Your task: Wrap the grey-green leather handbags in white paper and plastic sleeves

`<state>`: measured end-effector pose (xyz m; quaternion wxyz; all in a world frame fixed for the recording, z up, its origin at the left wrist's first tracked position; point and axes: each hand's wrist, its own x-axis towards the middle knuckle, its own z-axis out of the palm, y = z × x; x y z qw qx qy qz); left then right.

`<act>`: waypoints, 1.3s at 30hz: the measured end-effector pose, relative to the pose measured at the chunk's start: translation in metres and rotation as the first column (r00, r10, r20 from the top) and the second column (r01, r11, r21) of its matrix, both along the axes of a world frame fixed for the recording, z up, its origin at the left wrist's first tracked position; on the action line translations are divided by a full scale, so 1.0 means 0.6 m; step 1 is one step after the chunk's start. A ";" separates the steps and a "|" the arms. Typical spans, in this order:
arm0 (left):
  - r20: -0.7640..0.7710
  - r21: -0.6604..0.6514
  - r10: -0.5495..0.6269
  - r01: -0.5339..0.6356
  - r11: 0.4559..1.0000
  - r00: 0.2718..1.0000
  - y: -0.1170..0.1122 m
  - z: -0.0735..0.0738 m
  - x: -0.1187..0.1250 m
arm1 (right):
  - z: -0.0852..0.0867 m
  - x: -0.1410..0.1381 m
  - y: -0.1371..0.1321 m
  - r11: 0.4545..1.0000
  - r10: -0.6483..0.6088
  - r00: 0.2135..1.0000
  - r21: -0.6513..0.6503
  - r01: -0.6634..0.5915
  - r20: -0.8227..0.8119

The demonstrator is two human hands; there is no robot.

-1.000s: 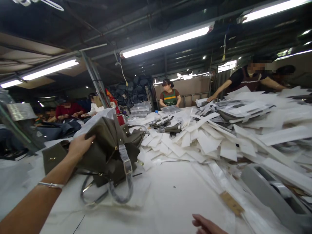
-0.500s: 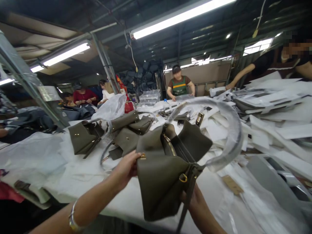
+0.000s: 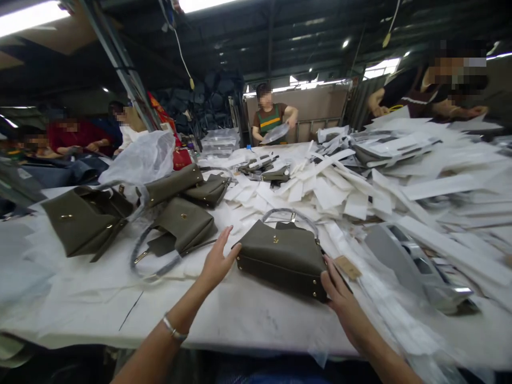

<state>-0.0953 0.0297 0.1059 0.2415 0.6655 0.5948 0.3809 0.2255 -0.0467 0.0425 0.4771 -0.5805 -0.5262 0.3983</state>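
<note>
An olive-green handbag [image 3: 280, 256] lies on the white table in front of me, its studded base turned towards me. Its wrapped handle [image 3: 294, 213] arches behind it. At the bag's left end is my left hand [image 3: 218, 261], fingers stretched out and the thumb against the corner. My right hand [image 3: 338, 285] has its fingers closed against the right end, by a dark strap; its grip is partly hidden. A second olive handbag [image 3: 186, 224] with a wrapped handle lies left of my left hand, and another olive handbag [image 3: 86, 218] lies farther left.
White sheets and strips [image 3: 328, 186] are heaped at the back right. A grey moulded piece [image 3: 412, 266] and a brown tag [image 3: 348, 266] lie at right. A clear plastic bag [image 3: 140, 157] sits at back left. Several people work beyond, including a person in a green apron [image 3: 271, 120].
The handbag has come down from my raised hands onto the table and turned base towards me. My left hand has let go of its flap edge, fingers now spread.
</note>
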 end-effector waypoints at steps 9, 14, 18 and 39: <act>-0.062 -0.134 -0.073 0.064 0.989 0.995 -0.074 -0.040 0.011 | 0.010 0.047 0.003 0.998 0.047 0.936 -0.054 -0.030 0.348; -0.412 0.043 -0.215 0.254 0.966 0.886 -0.085 -0.017 0.009 | 0.061 0.055 -0.008 0.996 0.077 0.663 -0.035 -0.076 0.745; -0.624 0.034 -0.391 0.523 0.852 0.677 -0.058 -0.008 0.041 | 0.124 0.026 -0.004 0.925 -0.050 0.491 0.225 -0.305 0.870; -0.617 -0.028 -0.497 0.614 0.789 0.611 -0.069 -0.113 0.077 | -0.013 -0.002 0.048 0.733 0.324 0.331 -0.014 -0.680 0.886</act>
